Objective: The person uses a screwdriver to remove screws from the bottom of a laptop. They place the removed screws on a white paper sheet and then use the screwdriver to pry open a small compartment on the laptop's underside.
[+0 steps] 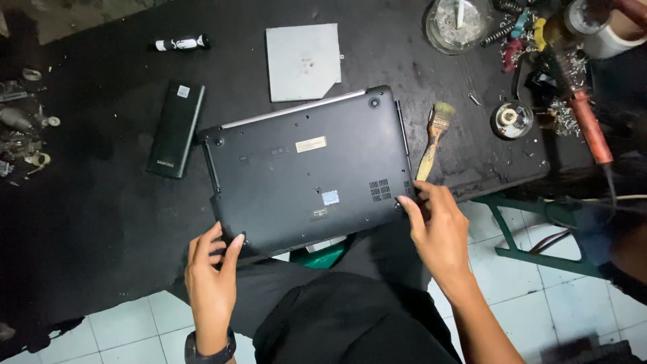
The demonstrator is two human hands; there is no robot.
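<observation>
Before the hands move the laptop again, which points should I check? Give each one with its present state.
1. Left hand grips the near-left corner of the laptop: ok.
2. Right hand grips the near-right corner: ok.
3. Laptop fully supported by the table: not ok, its near edge overhangs.
4. Brush apart from the laptop: ok, but close to its right side.
5. Battery and metal plate apart from the laptop: ok.
6. All bottom screws removed: cannot tell.

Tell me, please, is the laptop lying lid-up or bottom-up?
Bottom-up: the laptop shows vents, stickers, rubber feet and screw holes, with the left hand and right hand at its near corners.
</observation>
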